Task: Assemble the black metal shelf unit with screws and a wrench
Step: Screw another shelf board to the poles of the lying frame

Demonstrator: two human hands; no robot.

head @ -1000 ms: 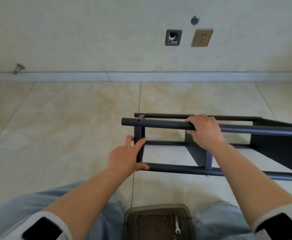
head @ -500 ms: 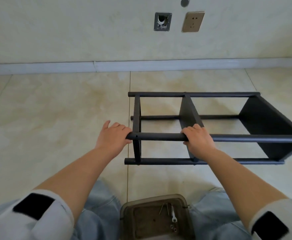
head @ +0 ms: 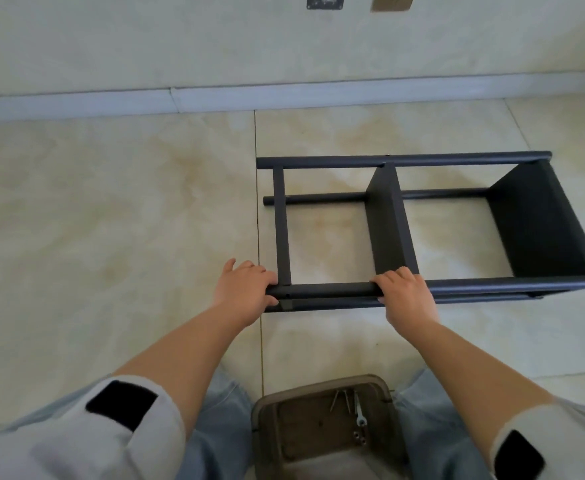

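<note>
The black metal shelf unit [head: 391, 216] lies on its side on the tiled floor, with two flat panels between long round tubes. My left hand [head: 246, 291] grips the left end of the near upper tube. My right hand [head: 405, 296] is closed over the same tube near the middle panel. A small silver wrench [head: 358, 412] lies in a brown plastic tray [head: 266, 420] between my knees, with a few loose screws [head: 360, 436] and thin metal keys beside it.
The wall and its white skirting board [head: 284, 98] run behind the shelf. A wall socket [head: 393, 1] and a metal plate [head: 325, 1] sit at the top edge. Pale floor tiles stretch to the left.
The shelf unit has rolled away from me and come down onto the floor. My left hand moved from the cross bar to the end of the near tube. The view tilted downward.
</note>
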